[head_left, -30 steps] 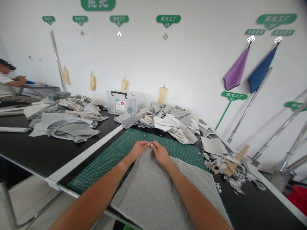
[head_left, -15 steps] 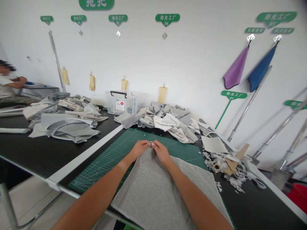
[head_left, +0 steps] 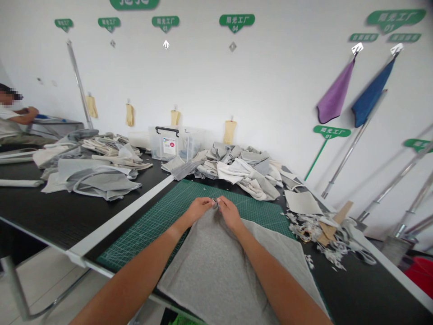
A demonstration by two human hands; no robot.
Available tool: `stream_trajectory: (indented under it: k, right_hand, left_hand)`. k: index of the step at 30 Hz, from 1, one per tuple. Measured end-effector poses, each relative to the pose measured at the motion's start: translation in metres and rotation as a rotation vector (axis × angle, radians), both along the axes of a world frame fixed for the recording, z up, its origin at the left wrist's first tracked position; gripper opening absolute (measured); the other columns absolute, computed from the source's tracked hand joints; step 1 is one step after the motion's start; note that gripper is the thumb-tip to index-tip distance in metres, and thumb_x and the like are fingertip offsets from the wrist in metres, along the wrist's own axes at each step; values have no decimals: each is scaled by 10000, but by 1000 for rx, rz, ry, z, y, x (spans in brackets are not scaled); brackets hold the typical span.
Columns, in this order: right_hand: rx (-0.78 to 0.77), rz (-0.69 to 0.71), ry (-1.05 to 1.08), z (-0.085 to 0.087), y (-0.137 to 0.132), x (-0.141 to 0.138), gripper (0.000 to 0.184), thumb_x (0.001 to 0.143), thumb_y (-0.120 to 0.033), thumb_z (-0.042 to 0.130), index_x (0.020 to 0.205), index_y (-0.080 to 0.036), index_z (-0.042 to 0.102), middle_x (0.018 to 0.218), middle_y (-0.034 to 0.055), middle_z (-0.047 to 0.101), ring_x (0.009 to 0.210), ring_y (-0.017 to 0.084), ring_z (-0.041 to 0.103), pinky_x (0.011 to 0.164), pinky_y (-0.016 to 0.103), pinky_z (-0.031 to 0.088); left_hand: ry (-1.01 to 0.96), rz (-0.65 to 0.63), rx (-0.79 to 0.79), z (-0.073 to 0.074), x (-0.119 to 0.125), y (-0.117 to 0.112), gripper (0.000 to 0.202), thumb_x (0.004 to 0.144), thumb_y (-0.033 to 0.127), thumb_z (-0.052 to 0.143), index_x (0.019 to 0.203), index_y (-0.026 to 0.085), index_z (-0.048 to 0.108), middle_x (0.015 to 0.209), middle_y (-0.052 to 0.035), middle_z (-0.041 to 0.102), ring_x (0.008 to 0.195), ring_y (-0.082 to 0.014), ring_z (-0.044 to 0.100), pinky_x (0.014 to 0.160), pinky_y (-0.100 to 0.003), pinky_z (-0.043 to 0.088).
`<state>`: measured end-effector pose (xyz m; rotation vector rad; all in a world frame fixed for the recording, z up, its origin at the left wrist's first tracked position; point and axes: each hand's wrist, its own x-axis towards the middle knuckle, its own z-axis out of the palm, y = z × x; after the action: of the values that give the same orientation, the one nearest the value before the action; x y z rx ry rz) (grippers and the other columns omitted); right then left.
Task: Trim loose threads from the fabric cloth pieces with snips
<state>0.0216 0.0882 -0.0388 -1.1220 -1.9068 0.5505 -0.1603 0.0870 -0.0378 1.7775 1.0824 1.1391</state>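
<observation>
The grey fabric sheet (head_left: pixel 211 257) lies partly over the green cutting mat (head_left: pixel 169 207). Above this mat, the left hand (head_left: pixel 199 208) and right hand (head_left: pixel 230 214) each pinch the sheet's gathered edge in a closed grip. Behind the mat, cloth scraps (head_left: pixel 235 171) are piled.

Clear plastic storage box (head_left: pixel 171 156) with a black handle (head_left: pixel 167 131) at the back of the black desk (head_left: pixel 43 216), near the white wall (head_left: pixel 274 81). Four pale yellow gloves (head_left: pixel 130 115) hang in a row, plus a purple cloth (head_left: pixel 334 95) and a blue cloth (head_left: pixel 372 95) way over right, lol.
</observation>
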Motion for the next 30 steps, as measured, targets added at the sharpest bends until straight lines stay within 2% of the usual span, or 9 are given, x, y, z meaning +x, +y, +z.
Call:
stream_trajectory:
  k: [3, 6, 12, 17, 22, 26, 30]
  right_hand:
    - [-70, -14, 60, -1, 4, 0, 436, 993, -535, 342, 780, -217, 550, 725, -7, 561, 699, 157, 516, 628, 242, 376]
    - [-152, 2, 106, -1, 9, 2, 432, 933, -577, 446, 774, -201, 587, 653, -19, 512, 620, 141, 467, 572, 234, 355]
    - [-270, 75, 190, 1, 11, 7, 405, 850, -558, 594, 911, -170, 693, 581, -45, 464, 539, 115, 391, 539, 232, 314]
    - [-263, 71, 181, 1, 11, 8, 400, 831, -537, 617, 890, -153, 715, 606, -34, 503, 561, 116, 402, 551, 237, 311]
    - [-191, 7, 60, 1, 18, 9, 353, 833, -500, 610, 814, -162, 709, 664, -14, 573, 632, 138, 484, 577, 234, 326]
    - [-113, -32, 30, 10, 21, 14, 327, 845, -481, 592, 828, -172, 700, 729, -2, 624, 697, 164, 541, 616, 241, 351]
    - [-70, -83, 69, 31, 22, 25, 339, 842, -500, 591, 790, -174, 671, 740, 6, 624, 711, 175, 541, 624, 250, 361]
  left_hand:
    - [-8, 17, -3, 2, 0, -1, 356, 863, 456, 561, 830, 139, 719, 795, -35, 680, 751, -165, 579, 699, -254, 427]
    - [-21, 17, -5, 2, 0, 0, 357, 871, 456, 554, 843, 139, 715, 796, -35, 679, 744, -164, 579, 684, -251, 424]
    - [-59, 9, 0, 1, 1, 2, 341, 871, 435, 560, 862, 131, 716, 791, -32, 677, 744, -161, 586, 682, -251, 423]
    - [-63, 25, 2, 1, 1, 4, 345, 865, 447, 570, 855, 128, 701, 790, -41, 676, 738, -158, 588, 675, -250, 420]
    - [-122, 49, -101, -2, 1, 4, 415, 804, 499, 654, 1001, 133, 667, 831, -59, 707, 737, -168, 624, 659, -250, 450]
    - [-117, -67, -270, 9, -3, -10, 434, 783, 491, 689, 1033, 137, 686, 898, -76, 739, 783, -207, 673, 679, -279, 489]
    - [-28, -290, -418, 27, -9, -30, 391, 755, 437, 738, 1030, 160, 750, 977, -78, 766, 874, -259, 706, 761, -323, 527]
